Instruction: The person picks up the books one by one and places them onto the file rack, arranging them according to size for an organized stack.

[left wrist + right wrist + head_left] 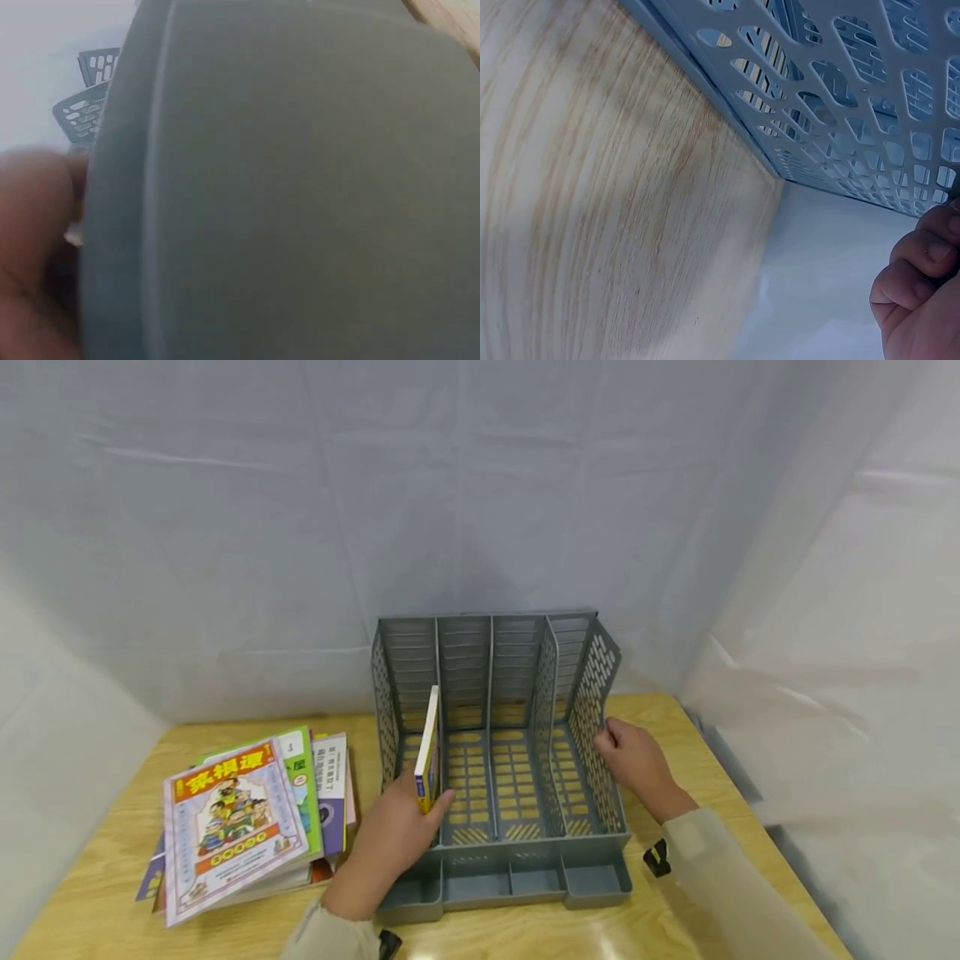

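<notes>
A grey plastic file rack [525,852] with upright dividers stands on the table. My left hand [393,827] grips a thin book [427,752] with white page edges, held upright over the leftmost slot beside the first divider. The left wrist view shows part of that hand [30,247] beside a large blurred grey surface; the book cannot be made out there. At the rack's right side wall [596,677], my right hand [633,760] holds the front edge with curled fingers. Its curled fingers [911,270] also show against the perforated wall [840,97] in the right wrist view.
A loose pile of books [240,827] lies left of the rack, a pink-bordered one with cartoon figures on top. Small trays [536,885] run along the rack's front. The wooden table [495,939] ends at white sheeting [465,510] behind and on both sides.
</notes>
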{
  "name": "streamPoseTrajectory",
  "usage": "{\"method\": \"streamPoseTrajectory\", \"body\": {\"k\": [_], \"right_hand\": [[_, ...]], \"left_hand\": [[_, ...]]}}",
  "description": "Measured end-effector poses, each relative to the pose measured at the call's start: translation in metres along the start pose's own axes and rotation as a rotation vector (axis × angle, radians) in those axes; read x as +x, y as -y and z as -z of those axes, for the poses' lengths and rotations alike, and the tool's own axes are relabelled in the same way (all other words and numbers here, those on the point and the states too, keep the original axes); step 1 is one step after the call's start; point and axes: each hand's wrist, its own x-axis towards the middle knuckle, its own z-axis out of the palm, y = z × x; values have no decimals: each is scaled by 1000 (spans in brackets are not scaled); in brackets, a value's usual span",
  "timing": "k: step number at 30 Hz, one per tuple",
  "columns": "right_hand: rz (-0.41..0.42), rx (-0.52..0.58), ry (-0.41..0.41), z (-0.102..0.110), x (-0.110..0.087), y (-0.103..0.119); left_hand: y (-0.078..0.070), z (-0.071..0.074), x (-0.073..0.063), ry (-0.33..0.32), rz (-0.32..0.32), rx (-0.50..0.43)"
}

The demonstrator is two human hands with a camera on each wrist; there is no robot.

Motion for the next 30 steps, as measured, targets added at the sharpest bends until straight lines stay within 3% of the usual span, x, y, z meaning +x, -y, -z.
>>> {"method": "streamPoseTrajectory", "body": {"k": [3, 8, 12, 20, 26, 30], "right_hand": [[-10, 4, 2, 1, 0, 0], [-11, 7, 0, 3, 0, 0], [-18, 7, 0, 3, -1, -2], [-29, 6, 11, -2, -3, -2], [-15, -3, 18, 0, -4, -1], [-7, -2, 13, 2, -3, -2]], "left_hand": [[-4, 6, -5, 53, 1, 22], [-13, 20, -6, 64, 1, 47], [-13, 29, -2, 61, -23, -4], [-5, 32, 11, -93, -38, 61], [-1, 28, 22, -61, -31, 149], [1, 26, 24, -59, -35, 149]]}}
